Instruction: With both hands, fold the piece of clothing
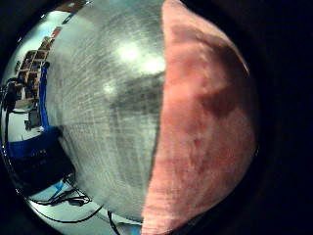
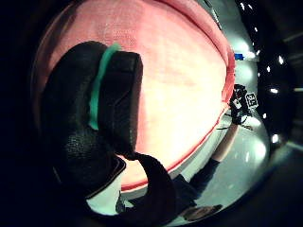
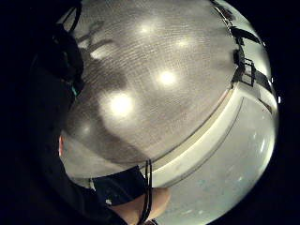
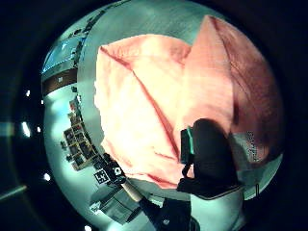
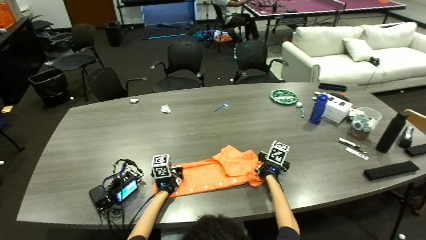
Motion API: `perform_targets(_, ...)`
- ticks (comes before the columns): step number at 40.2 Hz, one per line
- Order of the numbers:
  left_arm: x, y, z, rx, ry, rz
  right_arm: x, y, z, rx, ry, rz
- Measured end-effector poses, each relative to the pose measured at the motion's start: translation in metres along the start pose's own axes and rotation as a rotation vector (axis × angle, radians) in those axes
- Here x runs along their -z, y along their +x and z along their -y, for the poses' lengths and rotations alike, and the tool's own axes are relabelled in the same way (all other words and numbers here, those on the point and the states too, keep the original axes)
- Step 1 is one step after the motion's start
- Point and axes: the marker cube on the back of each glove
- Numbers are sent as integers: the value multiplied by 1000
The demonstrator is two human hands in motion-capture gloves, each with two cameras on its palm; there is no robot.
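While the orange garment (image 5: 216,172) lies flat, both hands grip its ends.

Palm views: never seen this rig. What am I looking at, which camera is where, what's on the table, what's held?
There is no robot here: a person at a grey table wears black gloves with cameras on the palms. The outside view looks down from behind their head. The other four are wide-angle shots from each palm's thumb and little-finger sides. An orange piece of clothing lies near the table edge; the left hand and right hand are at its two ends. A blue bottle and a black bottle stand further off. Whether the fingers pinch the cloth isn't clear.
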Motion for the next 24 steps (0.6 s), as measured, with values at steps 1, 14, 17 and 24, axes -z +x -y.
perform_targets(1,-1,0,-1,0,-1,4,-1,-3,0,8,3,-3)
perform_targets(14,3,4,6,-40,37,5,-1,-18,2,-30,67,-81)
perform_targets(17,4,7,7,-68,50,-13,0,-15,2,-51,51,-69)
perform_targets(24,0,12,-7,-106,-10,-33,8,3,7,-94,41,-27)
